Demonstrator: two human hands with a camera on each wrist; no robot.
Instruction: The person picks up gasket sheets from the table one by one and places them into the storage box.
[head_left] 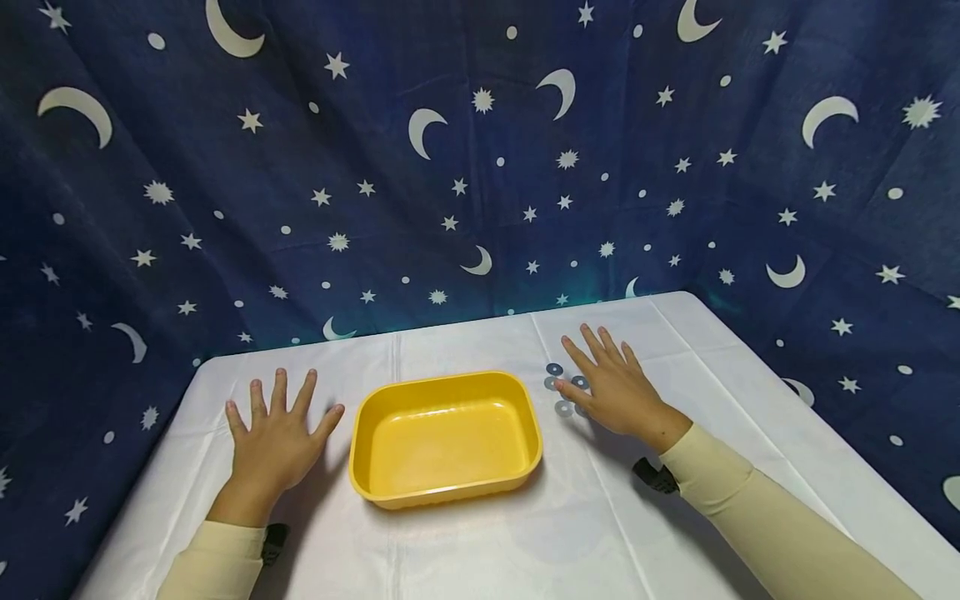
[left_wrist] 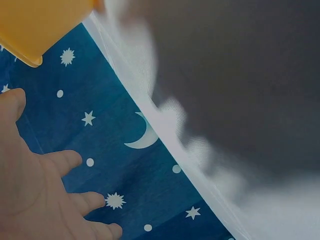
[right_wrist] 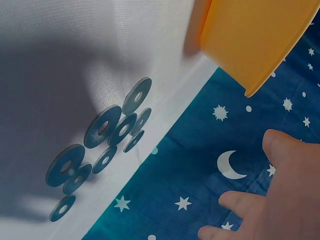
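Observation:
A yellow rectangular tray [head_left: 450,493] with rounded corners sits in the middle of the table. To its left my left hand [head_left: 273,446] is raised above the cloth, palm down, fingers spread and holding nothing. My right hand [head_left: 618,396] hovers on the other side, its fingers straight and spread as well. Under and beside its thumb lie several flat grey metal washers [head_left: 554,369], partly hidden in the head view. The right wrist view shows these washers [right_wrist: 102,126] grouped closely on the cloth, in larger and smaller sizes, some touching or overlapping.
A white cloth [head_left: 510,550] with fold creases covers the table. Dark blue curtains [head_left: 465,242] with moons and stars stand behind the table and along both sides. Each wrist carries a small black device [head_left: 655,476] below the beige sleeve.

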